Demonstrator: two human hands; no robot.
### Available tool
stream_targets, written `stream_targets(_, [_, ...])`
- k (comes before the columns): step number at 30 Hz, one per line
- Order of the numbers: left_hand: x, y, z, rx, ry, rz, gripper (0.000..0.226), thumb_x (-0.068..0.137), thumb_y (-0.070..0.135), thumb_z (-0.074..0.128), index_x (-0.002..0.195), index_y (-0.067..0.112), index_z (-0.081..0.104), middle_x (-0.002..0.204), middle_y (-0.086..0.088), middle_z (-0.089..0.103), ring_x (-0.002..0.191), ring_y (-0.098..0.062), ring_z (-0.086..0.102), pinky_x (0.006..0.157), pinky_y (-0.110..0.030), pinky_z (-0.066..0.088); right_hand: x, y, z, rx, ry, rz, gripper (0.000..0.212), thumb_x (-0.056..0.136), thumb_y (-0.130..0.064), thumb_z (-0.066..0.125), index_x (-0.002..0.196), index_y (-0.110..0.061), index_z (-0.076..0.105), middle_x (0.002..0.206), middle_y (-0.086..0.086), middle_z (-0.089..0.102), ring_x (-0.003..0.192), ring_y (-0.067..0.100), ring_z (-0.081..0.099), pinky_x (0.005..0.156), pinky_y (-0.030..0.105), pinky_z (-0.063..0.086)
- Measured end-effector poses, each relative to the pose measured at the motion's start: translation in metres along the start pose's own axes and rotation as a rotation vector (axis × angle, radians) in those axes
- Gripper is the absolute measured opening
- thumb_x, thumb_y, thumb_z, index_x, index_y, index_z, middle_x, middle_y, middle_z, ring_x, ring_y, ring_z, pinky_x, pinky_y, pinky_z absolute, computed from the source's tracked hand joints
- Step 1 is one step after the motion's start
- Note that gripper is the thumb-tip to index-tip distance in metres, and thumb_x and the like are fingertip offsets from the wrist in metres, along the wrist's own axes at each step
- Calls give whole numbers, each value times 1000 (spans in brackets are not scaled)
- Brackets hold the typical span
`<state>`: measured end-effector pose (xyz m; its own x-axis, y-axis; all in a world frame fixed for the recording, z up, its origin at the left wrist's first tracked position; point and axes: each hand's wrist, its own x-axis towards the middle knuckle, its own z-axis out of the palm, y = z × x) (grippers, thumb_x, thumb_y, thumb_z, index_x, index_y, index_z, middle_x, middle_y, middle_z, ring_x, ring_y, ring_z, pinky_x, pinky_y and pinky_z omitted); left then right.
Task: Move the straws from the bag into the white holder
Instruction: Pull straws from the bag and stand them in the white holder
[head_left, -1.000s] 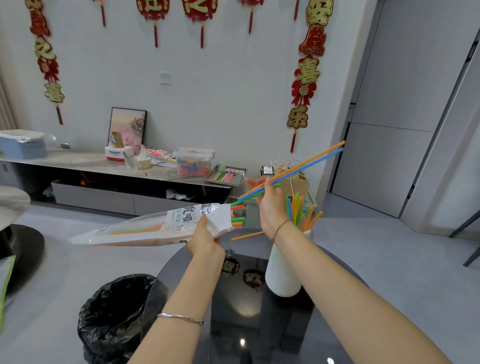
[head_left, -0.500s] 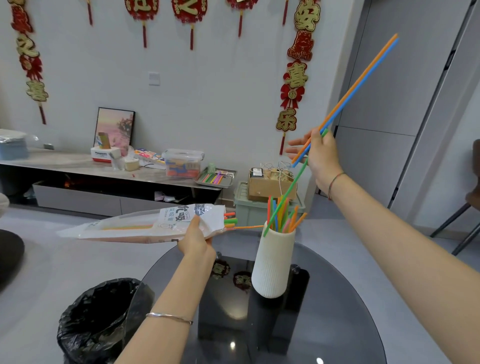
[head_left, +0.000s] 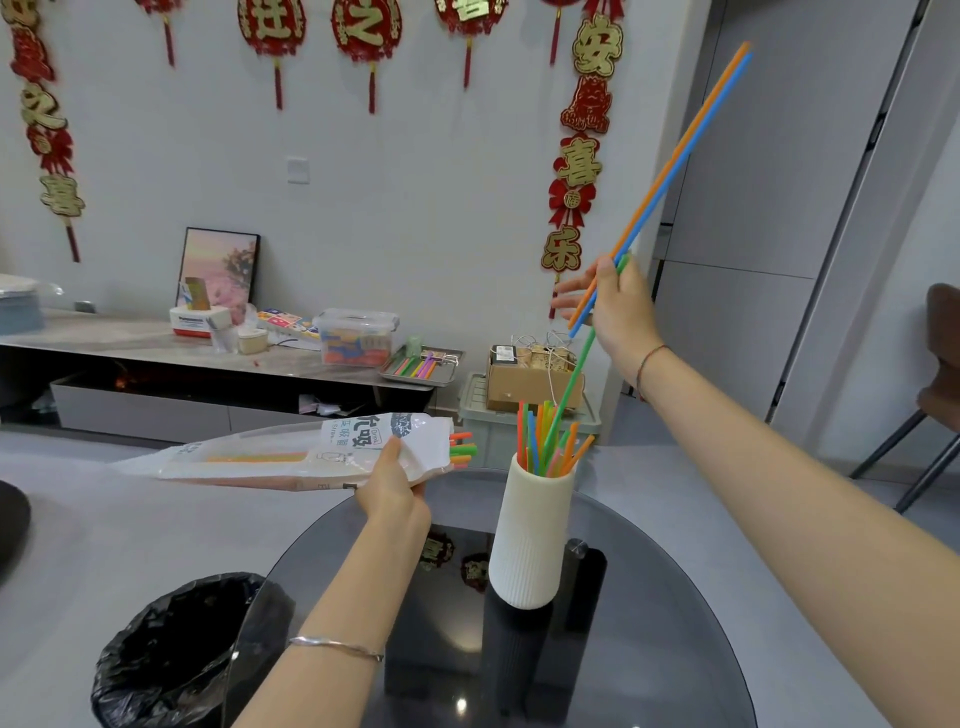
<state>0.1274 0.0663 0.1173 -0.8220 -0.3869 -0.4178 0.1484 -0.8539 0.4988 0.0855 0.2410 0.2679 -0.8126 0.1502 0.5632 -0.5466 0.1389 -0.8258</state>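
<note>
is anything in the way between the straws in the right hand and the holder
Nothing foreign. The right hand holds three straws above the holder. Its open mouth holds only other straws, and the green one dips among them. The bag, in the left hand, is off to the side.

The bag (head_left: 260, 457) left of the white holder (head_left: 530, 540) carries large dark characters 允吸, with small print beside them, seemingly "Drink" and "Stra…". High above the holder, a red-and-gold wall hanging (head_left: 576, 166) reads downward 安, one unclear character, 喜, 乐, and its bow bears 福. A round hanging (head_left: 363, 28) farther up and left of the holder shows 之.
</note>
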Motion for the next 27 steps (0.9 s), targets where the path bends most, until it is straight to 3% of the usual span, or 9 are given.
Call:
stream_targets(3, [-5, -6, 2, 6, -6, -9, 50, 87, 8, 65, 133, 8, 45, 127, -10, 60, 93, -21, 61, 60, -27, 55, -16, 30, 6, -80, -96, 88, 25, 102, -26, 26, 84, -19, 41, 89, 7, 65, 74, 19, 66, 68, 25, 55])
stream_targets(5, [-7, -8, 3, 17, -10, -13, 50, 87, 9, 65, 133, 8, 45, 127, -10, 60, 93, -20, 61, 59, -28, 57, -23, 49, 5, -170, -159, 137, 21, 102, -24, 27, 90, -16, 43, 97, 8, 67, 88, 22, 66, 80, 31, 52])
stream_targets(7, [-7, -10, 3, 32, -15, -18, 50, 87, 8, 65, 133, 7, 44, 128, -11, 60, 93, -21, 61, 69, -32, 58, -28, 63, 3, -247, -233, 170, 17, 101, -23, 30, 95, -14, 44, 97, 4, 67, 96, 21, 64, 84, 31, 49])
stream_targets(10, [-6, -12, 3, 46, -23, -23, 51, 87, 7, 65, 134, 5, 44, 130, -12, 59, 95, -23, 61, 88, -40, 54, -32, 74, -1, -353, -323, 200, 11, 100, -20, 37, 99, -14, 46, 98, 1, 67, 94, 15, 61, 74, 21, 50])
stream_targets(15, [-6, -15, 5, 49, -29, -21, 51, 87, 7, 65, 134, 5, 45, 130, -13, 60, 110, -29, 63, 95, -44, 52, -34, 75, -7, -321, -317, 183, 3, 95, -9, 45, 94, -11, 47, 98, 5, 68, 84, 8, 62, 68, 14, 47])
stream_targets(21, [-8, -17, 7, 71, -34, -5, 50, 87, 7, 65, 133, 5, 45, 129, -14, 60, 102, -26, 63, 92, -41, 53, -36, 72, -11, -281, -307, 113, 3, 95, -8, 47, 95, -11, 47, 95, 3, 69, 81, 3, 64, 61, 7, 47])
stream_targets(27, [-10, -17, 7, 67, -16, -6, 51, 86, 8, 65, 133, 6, 45, 128, -12, 61, 101, -25, 63, 91, -39, 53, -31, 62, -10, -56, -229, 120, 15, 99, -9, 36, 91, -16, 46, 102, 13, 67, 92, 24, 68, 76, 22, 57])
